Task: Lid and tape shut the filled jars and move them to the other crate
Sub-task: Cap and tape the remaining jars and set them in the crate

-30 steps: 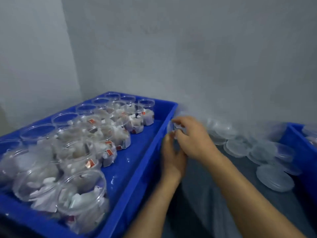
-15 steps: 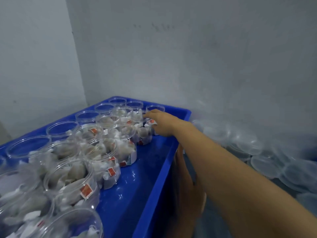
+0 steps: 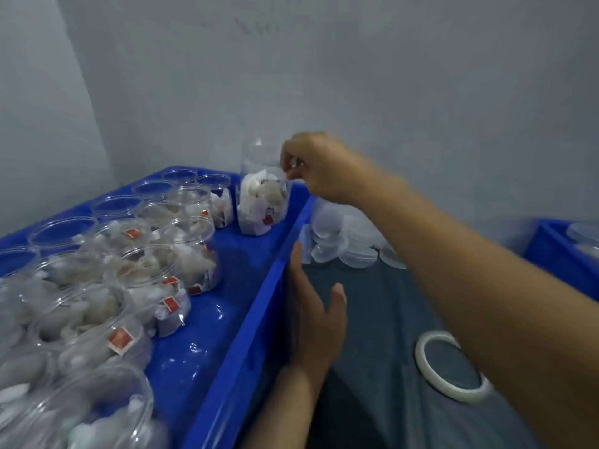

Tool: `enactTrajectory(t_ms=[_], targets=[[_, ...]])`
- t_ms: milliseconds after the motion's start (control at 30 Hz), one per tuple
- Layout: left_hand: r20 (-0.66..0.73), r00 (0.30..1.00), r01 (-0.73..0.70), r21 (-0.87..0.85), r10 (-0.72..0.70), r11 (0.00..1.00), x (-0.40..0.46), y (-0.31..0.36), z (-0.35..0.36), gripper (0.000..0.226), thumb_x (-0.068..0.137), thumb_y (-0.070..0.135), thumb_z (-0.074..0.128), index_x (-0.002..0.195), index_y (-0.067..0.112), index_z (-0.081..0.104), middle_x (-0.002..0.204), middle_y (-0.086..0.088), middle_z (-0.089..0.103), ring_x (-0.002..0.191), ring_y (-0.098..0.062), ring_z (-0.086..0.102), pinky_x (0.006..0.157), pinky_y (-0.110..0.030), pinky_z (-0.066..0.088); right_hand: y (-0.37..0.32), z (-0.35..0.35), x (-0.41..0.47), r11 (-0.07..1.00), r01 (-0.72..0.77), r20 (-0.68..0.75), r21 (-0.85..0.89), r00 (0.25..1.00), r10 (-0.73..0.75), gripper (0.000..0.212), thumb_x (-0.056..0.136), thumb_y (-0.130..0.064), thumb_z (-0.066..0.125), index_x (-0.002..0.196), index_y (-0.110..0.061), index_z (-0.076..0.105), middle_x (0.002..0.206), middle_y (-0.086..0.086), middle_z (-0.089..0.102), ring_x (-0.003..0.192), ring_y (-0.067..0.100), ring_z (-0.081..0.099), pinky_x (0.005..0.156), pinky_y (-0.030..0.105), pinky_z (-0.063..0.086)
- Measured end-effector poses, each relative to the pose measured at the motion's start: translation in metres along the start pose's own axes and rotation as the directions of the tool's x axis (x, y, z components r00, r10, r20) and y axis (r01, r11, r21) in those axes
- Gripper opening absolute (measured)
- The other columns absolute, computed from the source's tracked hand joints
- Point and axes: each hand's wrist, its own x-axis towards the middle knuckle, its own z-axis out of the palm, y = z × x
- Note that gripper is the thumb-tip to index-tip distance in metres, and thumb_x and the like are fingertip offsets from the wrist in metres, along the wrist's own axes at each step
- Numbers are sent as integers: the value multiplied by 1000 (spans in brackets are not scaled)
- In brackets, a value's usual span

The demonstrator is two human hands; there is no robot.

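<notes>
Your right hand (image 3: 319, 166), upper centre of the frame, pinches the rim of one filled jar (image 3: 263, 196), fingers curled over the open mouth, and the jar looks raised a little above its neighbours at the far right corner of the near crate (image 3: 246, 345). Your left hand (image 3: 312, 314) is open, fingers straight, the palm laid against the outer wall of that crate at centre frame, holding nothing.

This reads as the fetching step: one jar picked, not yet lidded. Next you need to bring it over the crate wall toward the grey cloth (image 3: 382, 351), take a lid from the pile of lids (image 3: 343, 241) just right of the crate's far corner, seat it, then reach for the tape roll (image 3: 453, 367) lying flat at lower right (your right forearm crosses part of it).

The jars are clear, thin-walled plastic cylinders, glossy and wide-mouthed, stuffed with soft whitish sachets bearing small red tags. The other jars (image 3: 139, 277) stand unlidded in rows across the left of the frame. The lids are shallow translucent discs, loosely heaped. Both crates are hard, shiny blue plastic; the other crate (image 3: 564, 257) shows only a corner at the right edge, and what it holds is too blurred to name, perhaps a lidded jar.
</notes>
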Motion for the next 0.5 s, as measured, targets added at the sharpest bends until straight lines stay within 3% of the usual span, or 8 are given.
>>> enactTrajectory(t_ms=[67, 167, 267, 300, 367, 433, 500], targets=[[100, 995, 0, -34, 3, 999, -2, 24, -5, 88, 90, 32, 64, 165, 27, 17, 168, 6, 30, 153, -10, 34, 123, -47, 36, 8, -27, -27, 1000, -26, -99, 2, 995, 26, 14, 96, 2, 66, 105, -7, 72, 105, 6, 69, 97, 22, 64, 87, 34, 50], [94, 995, -8, -163, 23, 987, -10, 36, -6, 92, 88, 38, 69, 164, 22, 19, 164, 1, 34, 149, -16, 40, 118, -53, 41, 14, -53, -78, 996, -84, -174, 21, 981, 86, 10, 95, 0, 69, 103, -6, 73, 101, 6, 68, 91, 20, 60, 77, 22, 40], [130, 990, -33, -184, 58, 982, -21, 53, 1, 102, 79, 52, 75, 162, 31, 20, 164, 7, 35, 148, -12, 42, 118, -49, 43, 15, -54, -134, 984, -167, -133, 64, 976, 174, 11, 95, 2, 70, 101, -7, 72, 100, 3, 65, 90, 19, 61, 82, 29, 48], [160, 986, -15, -176, 43, 984, -25, 59, 2, 105, 76, 55, 78, 161, 34, 20, 164, 8, 36, 148, -10, 42, 118, -47, 43, 13, -49, -152, 977, -198, -107, 77, 973, 205, 14, 94, 4, 70, 101, -7, 72, 100, 3, 64, 86, 14, 61, 82, 29, 50], [234, 972, 31, -151, 5, 988, -38, 68, 8, 114, 71, 59, 82, 162, 27, 22, 162, 4, 40, 147, -13, 44, 118, -45, 43, 9, -35, -186, 965, -236, -94, 119, 964, 247, 20, 89, 12, 69, 98, -7, 72, 98, -1, 61, 74, -2, 55, 75, 13, 47], [239, 971, 13, -81, 7, 997, -46, 74, 10, 115, 68, 56, 87, 159, 17, 30, 151, -2, 49, 136, -20, 53, 110, -45, 48, 5, -20, -213, 953, -254, -114, 163, 955, 274, 25, 85, 17, 68, 93, -6, 72, 96, -1, 61, 74, 2, 57, 71, 13, 47], [202, 978, -48, 3, 47, 999, -45, 71, 13, 98, 68, 46, 94, 145, 9, 46, 133, -5, 55, 118, -26, 60, 98, -45, 52, 3, -6, -231, 946, -263, -140, 191, 946, 291, 26, 82, 18, 69, 91, -7, 72, 95, 1, 64, 77, 8, 58, 70, 8, 43]])
